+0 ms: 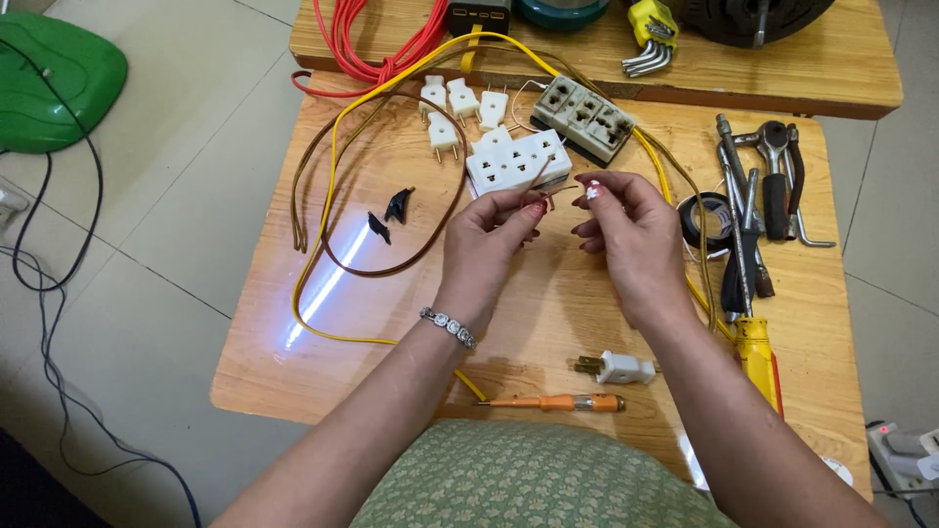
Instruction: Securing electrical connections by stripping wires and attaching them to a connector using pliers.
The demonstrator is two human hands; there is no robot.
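Observation:
My left hand (486,240) and my right hand (626,230) meet over the middle of a wooden table (548,313). Both pinch the bare end of a thin brown wire (391,264) between their fingertips. That wire loops away to the left across the table. Just behind the fingers lies a white multi-socket block (515,159). A grey socket block (584,115) sits behind it. My left wrist wears a bracelet.
Several white plugs (452,108), a yellow cable (323,254), two black bits (389,215), black tape (709,217), pliers and wrenches (768,186), a yellow screwdriver (758,357), an orange tester screwdriver (558,402), a white plug (618,368). Red cable and hex keys lie on the back board.

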